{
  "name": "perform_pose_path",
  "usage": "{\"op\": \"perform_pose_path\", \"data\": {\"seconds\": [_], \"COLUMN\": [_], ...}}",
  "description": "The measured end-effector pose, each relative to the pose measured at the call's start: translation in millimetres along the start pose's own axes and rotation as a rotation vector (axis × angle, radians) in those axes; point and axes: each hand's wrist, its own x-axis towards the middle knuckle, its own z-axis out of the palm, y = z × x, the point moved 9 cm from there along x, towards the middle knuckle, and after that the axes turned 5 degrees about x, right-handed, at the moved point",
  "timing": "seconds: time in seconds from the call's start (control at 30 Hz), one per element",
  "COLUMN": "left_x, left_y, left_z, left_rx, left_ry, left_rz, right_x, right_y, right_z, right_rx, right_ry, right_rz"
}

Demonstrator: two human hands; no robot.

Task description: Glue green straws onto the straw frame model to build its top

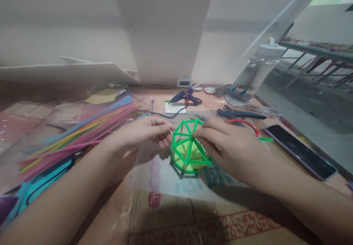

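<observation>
Green frame [189,151] touches right hand [227,142] — at top.

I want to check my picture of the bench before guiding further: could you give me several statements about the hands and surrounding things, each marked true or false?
1. The right hand touches the bright-green spoked frame. True.
2. The flat, dark-screened smartphone lies left of the frame. False: the smartphone lies right of it.
3. The blue glue gun is beyond the frame. True.
4. The clear plastic bottle lies on its side. False: the bottle stands upright.
5. The thin multicoloured sticks are left of the left hand. True.
</observation>
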Motion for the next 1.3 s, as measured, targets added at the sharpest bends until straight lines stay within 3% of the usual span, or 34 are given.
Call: {"op": "perform_pose_path", "data": {"seconds": [0.13, 0.2, 0.63, 0.77, 0.87, 0.93, 1.03, 1.17, 1.3], "left_x": [5.6, 7.4, -4.6, -7.9, -10.1, -11.3, -11.8, -10.5, -8.1], "left_y": [-8.6, -11.7, 2.9, 12.5, 17.5, 18.8, 16.0, 9.8, 8.4], "left_z": [-26.6, -33.3, -31.0, -36.0, -37.5, -38.6, -40.6, -41.4, -35.8], "left_rx": [0.023, 0.052, 0.37, 0.4, 0.422, 0.436, 0.447, 0.378, 0.293], "left_ry": [0.237, 0.293, 0.313, 0.39, 0.415, 0.42, 0.412, 0.393, 0.401], "left_rz": [0.001, 0.012, -0.005, 0.08, 0.114, 0.111, 0.067, 0.019, 0.043], "right_x": [-0.3, -0.7, 2.3, -3.9, -5.5, -5.5, -8.0, -15.2, -19.1], "right_y": [-1.6, -2.3, 2.5, 23.3, 64.0, 91.2, 116.3, 122.8, 117.2], "right_z": [-1.0, -0.7, -9.9, -38.7, -56.2, -46.6, -4.1, 52.6, 80.8], "right_rx": [0.006, 0.004, 0.08, 0.173, 0.273, 0.325, 0.43, 0.732, 0.892], "right_ry": [-0.001, -0.018, -0.081, -0.103, -0.069, -0.143, -0.377, -0.567, -0.632], "right_rz": [-0.007, -0.008, 0.048, 0.13, 0.262, 0.307, 0.307, 0.359, 0.399]}}
